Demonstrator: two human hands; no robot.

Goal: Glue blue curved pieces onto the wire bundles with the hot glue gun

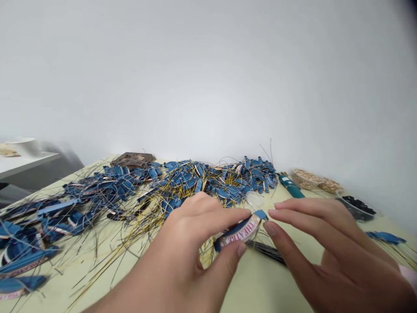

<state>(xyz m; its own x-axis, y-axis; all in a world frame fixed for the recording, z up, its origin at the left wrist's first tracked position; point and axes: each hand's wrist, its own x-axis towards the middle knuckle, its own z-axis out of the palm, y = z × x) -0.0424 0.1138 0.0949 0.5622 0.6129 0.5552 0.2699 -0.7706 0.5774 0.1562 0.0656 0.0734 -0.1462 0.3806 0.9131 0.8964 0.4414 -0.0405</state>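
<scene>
One lettered blue piece [241,233] is pinched between thumb and index finger of the left hand [192,234]; the right hand [329,234] has its fingertips at the piece's two-o'clock end, whether gripping I cannot tell. From that piece, two bowls of beige bits [302,185] sit at two o'clock on the table [257,289], one bowl of black parts [355,214] toward three, one brown block [127,161] at ten. Blue pieces too many to count [192,174] spread from nine to twelve, partly blocked by the left hand.
</scene>
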